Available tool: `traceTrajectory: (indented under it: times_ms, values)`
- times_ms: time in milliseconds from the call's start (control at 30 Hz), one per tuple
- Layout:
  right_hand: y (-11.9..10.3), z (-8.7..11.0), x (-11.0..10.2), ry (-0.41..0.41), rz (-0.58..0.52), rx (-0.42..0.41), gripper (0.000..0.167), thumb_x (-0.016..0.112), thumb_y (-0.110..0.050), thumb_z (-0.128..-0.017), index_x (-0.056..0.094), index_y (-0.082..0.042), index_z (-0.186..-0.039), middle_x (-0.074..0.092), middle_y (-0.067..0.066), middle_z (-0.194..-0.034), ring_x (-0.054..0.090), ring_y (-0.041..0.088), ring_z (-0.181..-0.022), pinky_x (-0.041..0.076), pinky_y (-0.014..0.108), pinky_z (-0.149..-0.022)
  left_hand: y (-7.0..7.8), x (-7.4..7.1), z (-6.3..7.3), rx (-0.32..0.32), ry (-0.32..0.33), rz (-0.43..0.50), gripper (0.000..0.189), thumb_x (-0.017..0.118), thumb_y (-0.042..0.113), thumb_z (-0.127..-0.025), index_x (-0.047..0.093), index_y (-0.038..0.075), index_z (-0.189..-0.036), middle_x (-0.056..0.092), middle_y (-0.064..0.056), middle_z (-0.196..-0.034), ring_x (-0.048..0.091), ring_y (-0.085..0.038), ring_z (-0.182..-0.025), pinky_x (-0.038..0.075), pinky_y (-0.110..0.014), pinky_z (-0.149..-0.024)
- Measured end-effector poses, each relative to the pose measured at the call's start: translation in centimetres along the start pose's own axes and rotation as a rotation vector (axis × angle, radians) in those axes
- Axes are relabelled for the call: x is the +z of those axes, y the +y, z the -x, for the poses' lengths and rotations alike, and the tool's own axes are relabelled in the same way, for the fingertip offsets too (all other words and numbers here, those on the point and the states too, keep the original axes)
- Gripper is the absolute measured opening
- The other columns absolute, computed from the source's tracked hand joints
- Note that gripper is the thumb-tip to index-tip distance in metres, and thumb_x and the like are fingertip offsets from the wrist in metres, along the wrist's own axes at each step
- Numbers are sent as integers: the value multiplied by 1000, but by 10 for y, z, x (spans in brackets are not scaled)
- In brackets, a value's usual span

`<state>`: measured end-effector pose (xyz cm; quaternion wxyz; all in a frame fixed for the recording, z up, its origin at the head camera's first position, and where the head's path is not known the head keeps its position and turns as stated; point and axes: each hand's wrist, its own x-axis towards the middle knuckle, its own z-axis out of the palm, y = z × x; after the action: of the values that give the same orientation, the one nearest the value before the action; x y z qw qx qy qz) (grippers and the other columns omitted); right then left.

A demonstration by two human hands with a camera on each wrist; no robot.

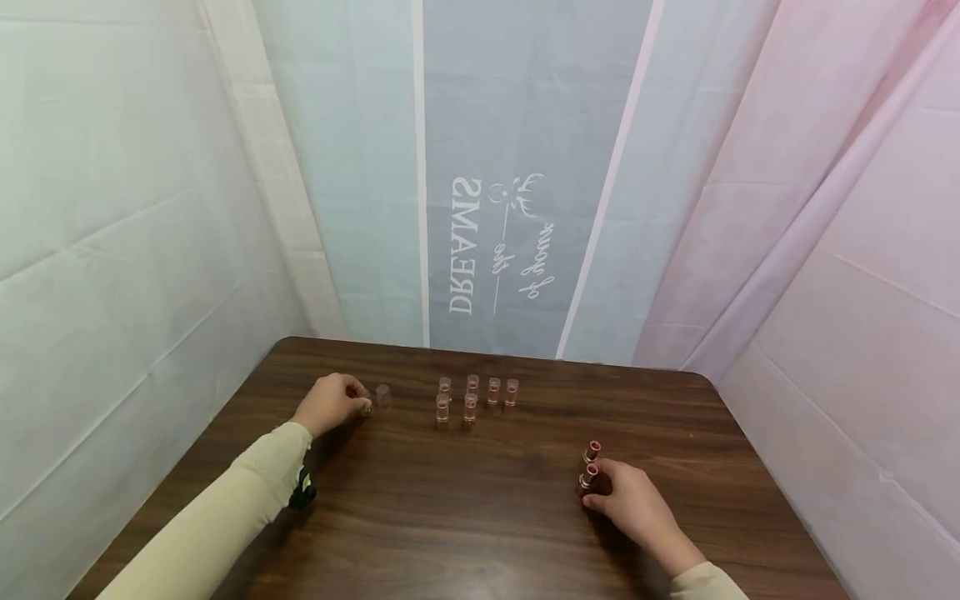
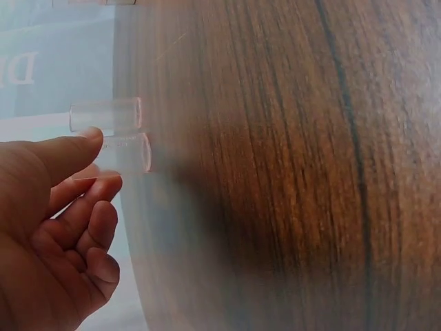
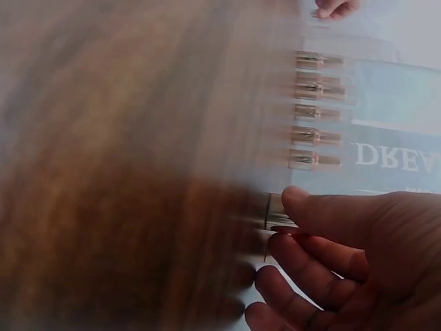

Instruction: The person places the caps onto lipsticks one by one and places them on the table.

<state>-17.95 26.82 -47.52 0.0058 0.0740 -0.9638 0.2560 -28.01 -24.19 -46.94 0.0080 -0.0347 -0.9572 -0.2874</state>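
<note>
My left hand (image 1: 326, 404) pinches a clear cap (image 2: 129, 153) between thumb and fingers, upright at the tabletop. A second clear cap (image 1: 383, 397) stands right beside it. On the right, my right hand (image 1: 633, 504) grips an uncapped lipstick (image 1: 588, 476) by its side with thumb and forefinger. Just behind it stands another uncapped lipstick (image 1: 593, 450), with a reddish top. In the right wrist view the gripped lipstick (image 3: 275, 210) shows its shiny metallic side, partly hidden by the thumb; the other fingers are loosely bent below it.
Several lipsticks under clear caps (image 1: 470, 408) stand in two rows near the middle of the brown wooden table (image 1: 450, 508). Printed fabric (image 1: 525, 100) hangs behind the table's far edge, and pale cloth walls flank both sides. A dark object (image 1: 303, 490) sits under the left forearm.
</note>
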Motion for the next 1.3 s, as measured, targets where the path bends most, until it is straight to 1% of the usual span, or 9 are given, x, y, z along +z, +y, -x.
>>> traceTrajectory:
  times_ms: [200, 300, 433, 567, 667, 800, 933, 1067, 1300]
  values:
    - [-5, 2, -1, 16, -14, 33, 22, 87, -27, -81, 66, -23, -88, 64, -12, -79, 54, 7, -72, 45, 29, -66, -3, 2, -1, -3, 0, 16, 21, 78, 27, -93, 74, 8, -103, 71, -5, -99, 61, -19, -83, 52, -38, -73]
    - [-7, 3, -4, 51, -56, 34, 24, 87, -26, -82, 64, -22, -86, 63, -11, -78, 53, 7, -69, 44, 26, -63, -4, 2, 0, -10, 7, 29, 22, 78, 28, -93, 75, 9, -103, 71, -5, -100, 61, -19, -83, 52, -38, -73]
    - [-13, -1, -12, 122, -134, -19, 25, 86, -20, -83, 62, -21, -85, 65, -11, -80, 57, 6, -69, 47, 23, -63, -4, 2, 2, -17, 8, 52, 21, 77, 28, -93, 75, 10, -103, 71, -4, -99, 61, -18, -82, 52, -37, -71]
    - [-27, -8, -23, 174, -206, -78, 23, 86, -19, -84, 63, -20, -89, 66, -8, -82, 59, 8, -73, 50, 23, -64, -4, 2, 3, -13, 2, 76, 20, 77, 27, -94, 74, 9, -104, 71, -4, -97, 62, -17, -80, 52, -36, -69]
    - [-41, -15, -31, 189, -269, -116, 22, 86, -22, -85, 66, -19, -95, 65, -6, -84, 59, 10, -73, 51, 24, -63, -4, 2, 4, -16, -1, 100, 21, 77, 26, -94, 74, 9, -105, 71, -4, -98, 62, -16, -80, 52, -35, -70]
    - [-62, -23, -34, 174, -342, -174, 23, 85, -25, -86, 69, -20, -100, 65, -3, -86, 59, 14, -71, 51, 26, -59, -4, 3, 4, -22, 2, 123, 21, 77, 25, -94, 73, 8, -105, 71, -5, -99, 63, -17, -81, 53, -36, -71]
    - [-85, -30, -28, 155, -371, -206, 24, 87, -27, -83, 71, -23, -101, 65, -5, -88, 60, 14, -75, 52, 26, -65, -5, 3, 4, -9, 7, 120, 21, 77, 25, -94, 73, 8, -105, 71, -6, -100, 63, -18, -83, 53, -37, -72]
    - [-107, -33, -11, 131, -361, -248, 22, 89, -28, -81, 73, -25, -95, 64, -5, -89, 58, 11, -77, 51, 26, -67, -6, 4, 4, 0, 14, 116, 21, 77, 25, -93, 73, 8, -105, 71, -6, -100, 62, -18, -83, 53, -37, -72]
    - [-127, -36, 24, 80, -327, -297, 20, 89, -28, -81, 71, -27, -91, 62, -9, -87, 55, 6, -75, 49, 25, -66, -12, 5, 5, 12, 30, 140, 21, 77, 25, -94, 74, 8, -106, 72, -4, -98, 64, -17, -83, 54, -38, -74]
